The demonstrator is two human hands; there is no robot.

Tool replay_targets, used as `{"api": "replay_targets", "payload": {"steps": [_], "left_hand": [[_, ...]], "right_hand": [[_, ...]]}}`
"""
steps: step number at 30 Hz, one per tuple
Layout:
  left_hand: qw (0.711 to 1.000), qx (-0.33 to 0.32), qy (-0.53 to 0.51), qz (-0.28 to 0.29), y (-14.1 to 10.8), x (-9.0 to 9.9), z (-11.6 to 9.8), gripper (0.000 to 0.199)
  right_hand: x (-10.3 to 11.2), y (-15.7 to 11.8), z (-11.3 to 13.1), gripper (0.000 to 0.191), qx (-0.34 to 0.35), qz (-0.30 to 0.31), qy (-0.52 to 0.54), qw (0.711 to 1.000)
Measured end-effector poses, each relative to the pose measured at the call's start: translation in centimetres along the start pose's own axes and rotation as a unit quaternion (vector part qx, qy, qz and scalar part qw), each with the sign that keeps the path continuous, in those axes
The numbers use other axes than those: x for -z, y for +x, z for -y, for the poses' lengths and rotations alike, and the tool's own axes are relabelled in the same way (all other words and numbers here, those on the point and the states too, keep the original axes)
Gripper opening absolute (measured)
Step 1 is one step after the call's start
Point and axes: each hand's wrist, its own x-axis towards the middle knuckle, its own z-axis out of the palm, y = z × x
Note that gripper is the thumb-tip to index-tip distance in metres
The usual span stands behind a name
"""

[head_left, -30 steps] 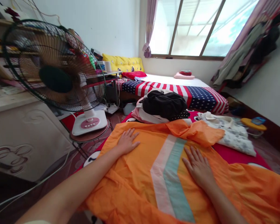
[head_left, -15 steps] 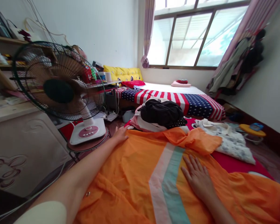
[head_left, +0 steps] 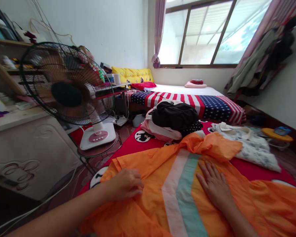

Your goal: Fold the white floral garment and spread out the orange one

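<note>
An orange jacket [head_left: 153, 171] with a pale pink and a teal stripe lies spread in front of me, its cloth wrinkled. My left hand [head_left: 125, 185] is on its left part, fingers curled down against the cloth; the fingertips are partly hidden. Flat on the jacket, just right of the teal stripe, rests my right hand [head_left: 215, 187], fingers stretched out. Bunched orange cloth [head_left: 212, 144] lies at the jacket's far end. Beneath it all is a red patterned bed cover [head_left: 128, 144].
Beyond the jacket sit a dark clothes pile [head_left: 175, 115] and a white patterned shirt [head_left: 249, 144]. At left a fan [head_left: 66, 93] stands on a round stool [head_left: 101, 148], beside a cabinet [head_left: 37, 154]. Farther back is a bed with a flag-patterned cover [head_left: 175, 100].
My left hand has come back toward me from the jacket's far left edge, its fingers now curled. That edge has shifted nearer, baring red cover. My right hand stays on the jacket.
</note>
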Motion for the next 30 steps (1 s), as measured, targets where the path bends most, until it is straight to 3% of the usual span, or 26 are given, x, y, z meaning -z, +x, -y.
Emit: {"api": "replay_targets", "payload": {"steps": [2, 5, 7, 10, 15, 20, 23, 30], "left_hand": [[0.994, 0.067, -0.037, -0.074, -0.8, 0.1, 0.0, 0.025], [0.964, 0.200, -0.020, -0.174, -1.2, 1.1, 1.2, 0.035], [0.942, 0.290, 0.024, -0.169, -1.3, 1.8, 2.2, 0.045], [0.921, 0.372, 0.047, -0.107, -1.7, 2.2, 3.1, 0.053], [0.941, 0.328, -0.050, -0.068, -2.4, 0.6, 3.6, 0.030], [0.960, 0.262, -0.096, -0.037, -2.5, -0.6, 3.3, 0.030], [0.973, 0.214, -0.071, -0.050, -2.6, -0.6, 2.7, 0.022], [0.968, 0.208, 0.069, -0.126, -3.3, -1.3, 1.9, 0.023]], "right_hand": [[0.0, 0.0, 0.0, 0.064, 0.000, 0.003, -0.001, 1.000], [0.0, 0.0, 0.0, 0.065, 0.000, 0.004, -0.002, 1.000], [0.0, 0.0, 0.0, 0.065, 0.000, 0.002, -0.001, 1.000], [0.1, 0.1, 0.0, 0.064, -0.002, 0.003, 0.003, 1.000], [0.2, 0.1, 0.1, 0.064, -0.006, 0.011, 0.004, 1.000], [0.3, 0.1, 0.1, 0.064, -0.006, 0.013, 0.000, 1.000], [0.3, 0.1, 0.1, 0.063, -0.007, 0.015, 0.000, 1.000], [0.4, 0.1, 0.1, 0.061, -0.003, 0.012, -0.001, 1.000]]}}
